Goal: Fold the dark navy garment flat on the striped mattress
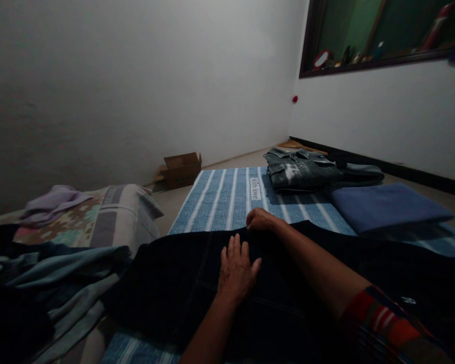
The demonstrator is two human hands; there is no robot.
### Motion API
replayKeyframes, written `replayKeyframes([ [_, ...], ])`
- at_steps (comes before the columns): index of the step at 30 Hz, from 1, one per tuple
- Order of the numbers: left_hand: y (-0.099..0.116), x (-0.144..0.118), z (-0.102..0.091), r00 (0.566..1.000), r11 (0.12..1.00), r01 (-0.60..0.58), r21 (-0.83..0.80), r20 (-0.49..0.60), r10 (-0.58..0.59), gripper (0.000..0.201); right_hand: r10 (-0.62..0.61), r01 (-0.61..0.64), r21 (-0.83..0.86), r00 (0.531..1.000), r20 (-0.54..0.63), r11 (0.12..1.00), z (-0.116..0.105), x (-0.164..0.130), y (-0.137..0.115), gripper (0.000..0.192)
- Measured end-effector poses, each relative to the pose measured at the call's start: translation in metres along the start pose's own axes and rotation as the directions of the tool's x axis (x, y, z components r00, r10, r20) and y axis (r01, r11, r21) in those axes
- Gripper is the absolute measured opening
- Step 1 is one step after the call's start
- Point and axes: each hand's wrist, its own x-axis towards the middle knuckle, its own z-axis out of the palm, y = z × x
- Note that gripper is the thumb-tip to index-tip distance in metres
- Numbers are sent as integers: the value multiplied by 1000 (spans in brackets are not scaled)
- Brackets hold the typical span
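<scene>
The left hand [237,270] lies palm-down on a dark navy, stitched denim garment [182,288], fingers spread slightly apart and flat against the cloth. The right hand [261,221] rests just beyond the left fingertips, at the far edge of the same garment, its fingers curled together over that edge; the light is dim, so it seems to pinch the hem, though the grip itself cannot be made out clearly. The garment lies spread under both hands on a blue-and-white striped mat [227,197] printed with a small white label.

Past the right fingers, well apart, sits a folded grey-green denim jacket [301,169], and beside it a folded plain blue cloth [387,207]. To the left of the left fingers lies a loose heap of pale blue and grey clothes [60,273], with a patterned pillow [106,215] behind it bearing a crumpled lilac cloth [53,202]. Farther off, by the white wall, stands an open brown cardboard box [182,169]. A red plaid sleeve [382,318] covers the right arm.
</scene>
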Motion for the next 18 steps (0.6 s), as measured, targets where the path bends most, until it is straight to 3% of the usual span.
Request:
replayKeyframes([
  [18,-2,0,9,1000,1000,1,20,30,-1,56,41,-40,41,999,-24,998,2,6,0,31],
])
